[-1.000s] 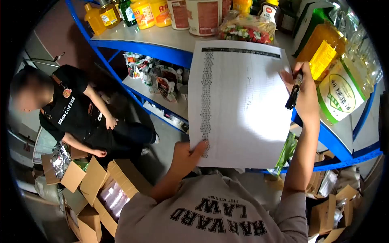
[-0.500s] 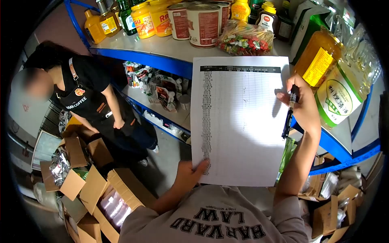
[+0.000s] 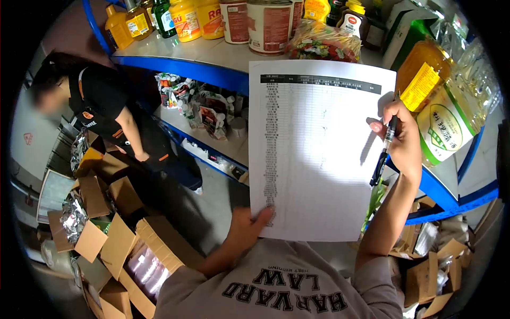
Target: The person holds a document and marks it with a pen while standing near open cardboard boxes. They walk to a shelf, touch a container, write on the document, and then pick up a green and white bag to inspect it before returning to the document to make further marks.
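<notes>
A large white sheet printed with a table (image 3: 319, 159) is held up in front of my chest. My left hand (image 3: 248, 227) grips its lower left corner, thumb on the front and the other fingers behind it. Beside the sheet's upper right edge is my right hand (image 3: 397, 133), fingers closed around a black pen (image 3: 381, 162) that points downward. Bright light falls on the right half of the page, with the hand's shadow on it.
Blue-edged shelves hold cans (image 3: 268, 26), yellow jars (image 3: 186, 21), a bag of wrapped picks (image 3: 325, 42) and a green-labelled jug (image 3: 445, 127). At the left a co-worker in a black apron (image 3: 106, 122) leans over open cardboard boxes (image 3: 119, 239). More boxes (image 3: 433, 282) lie lower right.
The sheet's upper edge has moved up and its upper right corner reaches further right. My right hand and pen have shifted slightly. The co-worker leans lower.
</notes>
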`<state>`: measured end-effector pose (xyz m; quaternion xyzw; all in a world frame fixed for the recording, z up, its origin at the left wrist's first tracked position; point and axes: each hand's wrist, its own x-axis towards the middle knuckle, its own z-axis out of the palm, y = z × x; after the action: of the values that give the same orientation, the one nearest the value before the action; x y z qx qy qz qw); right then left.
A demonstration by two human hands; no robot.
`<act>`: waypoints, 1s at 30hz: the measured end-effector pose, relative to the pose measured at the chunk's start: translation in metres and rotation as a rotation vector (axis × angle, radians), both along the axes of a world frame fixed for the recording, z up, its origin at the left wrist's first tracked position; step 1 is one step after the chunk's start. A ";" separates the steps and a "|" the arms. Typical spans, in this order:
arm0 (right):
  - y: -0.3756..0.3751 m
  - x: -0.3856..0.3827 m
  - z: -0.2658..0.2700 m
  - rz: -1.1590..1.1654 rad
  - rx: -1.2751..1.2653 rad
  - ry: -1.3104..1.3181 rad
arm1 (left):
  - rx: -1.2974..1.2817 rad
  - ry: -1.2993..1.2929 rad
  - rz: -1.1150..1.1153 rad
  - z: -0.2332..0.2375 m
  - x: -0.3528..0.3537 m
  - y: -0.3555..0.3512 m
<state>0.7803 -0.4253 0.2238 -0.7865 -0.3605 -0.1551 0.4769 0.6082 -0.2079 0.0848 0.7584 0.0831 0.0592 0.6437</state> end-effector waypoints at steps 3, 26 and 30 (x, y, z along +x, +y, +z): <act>-0.002 0.002 -0.003 0.015 0.062 -0.006 | -0.036 -0.048 0.038 0.000 0.002 0.000; -0.005 0.002 -0.003 -0.022 0.108 -0.056 | -0.130 -0.135 0.017 0.022 0.004 0.005; -0.002 0.001 -0.002 -0.046 0.153 -0.023 | -0.062 -0.131 0.007 0.021 0.003 0.007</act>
<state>0.7811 -0.4270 0.2220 -0.7540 -0.3349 -0.2020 0.5278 0.6109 -0.2013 0.1055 0.7322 0.0452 0.1086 0.6708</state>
